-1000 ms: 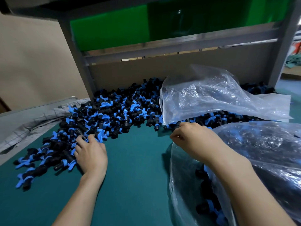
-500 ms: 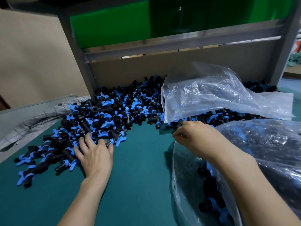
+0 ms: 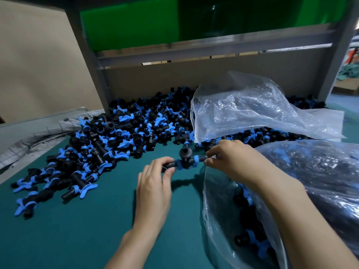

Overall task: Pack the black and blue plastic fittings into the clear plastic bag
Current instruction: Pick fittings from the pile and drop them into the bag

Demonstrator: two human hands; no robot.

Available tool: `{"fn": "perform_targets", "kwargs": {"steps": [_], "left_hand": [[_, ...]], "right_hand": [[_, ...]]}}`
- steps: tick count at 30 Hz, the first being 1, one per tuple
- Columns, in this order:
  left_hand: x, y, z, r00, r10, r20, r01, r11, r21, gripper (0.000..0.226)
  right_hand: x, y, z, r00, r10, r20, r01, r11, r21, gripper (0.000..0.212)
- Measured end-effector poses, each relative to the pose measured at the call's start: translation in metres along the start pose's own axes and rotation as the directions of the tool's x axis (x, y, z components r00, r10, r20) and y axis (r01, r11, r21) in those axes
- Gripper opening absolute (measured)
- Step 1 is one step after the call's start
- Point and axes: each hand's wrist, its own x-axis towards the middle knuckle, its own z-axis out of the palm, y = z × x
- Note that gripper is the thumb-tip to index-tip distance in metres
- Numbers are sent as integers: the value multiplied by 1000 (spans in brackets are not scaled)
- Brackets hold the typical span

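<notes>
Hands met above the green table mat (image 3: 77, 230) as you held one black T-shaped plastic fitting with blue collars (image 3: 186, 162) between them. Your left hand (image 3: 155, 183) pinched the fitting's left stub between thumb and curled fingers. Your right hand (image 3: 233, 162) pinched the opposite stub with its fingertips. The fitting hung clear of the mat, its open third socket tilted up and away from you, just beside the mouth of the large clear plastic bag (image 3: 217, 206) at your right.

That bag lay on the mat under your right forearm, with black and blue fittings showing through its film. Whether the bulging, glossy mass farther right belonged to the same bag could not be told.

Behind your hands, a loose heap of black and blue plastic fittings (image 3: 126, 136) sprawled across the mat to the brown back board (image 3: 194, 78), thinning to scattered pieces at the near left. A second, crumpled clear plastic bag (image 3: 252, 113) rested on the heap's right part. A grey metal frame (image 3: 91, 74) rose behind the heap, carrying a green translucent panel (image 3: 136, 22). A rumpled grey cloth (image 3: 29, 136) lay along the mat's left edge, below a tan cardboard sheet (image 3: 29, 65).
</notes>
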Motion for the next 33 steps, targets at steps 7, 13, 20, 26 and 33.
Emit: {"fn": "perform_targets", "kwargs": {"steps": [7, 13, 20, 26, 33], "left_hand": [[-3, 2, -4, 999, 43, 30, -42, 999, -28, 16], [-4, 3, -4, 997, 58, 41, -57, 997, -45, 20], [-4, 1, -3, 998, 39, 57, -34, 997, -76, 16], [-6, -5, 0, 991, -57, 125, 68, 994, -88, 19], [-5, -14, 6, 925, -211, 316, 211, 977, 33, 22]], "right_hand": [[0, 1, -1, 998, -11, 60, 11, 1000, 3, 27], [1, 2, -1, 998, -16, 55, 16, 1000, -2, 25], [2, 3, 2, 999, -23, 36, 24, 1000, -8, 25], [3, 3, 3, 1000, -20, 15, 20, 1000, 0, 24], [0, -3, -1, 998, -37, 52, 37, 999, -1, 31]]}}
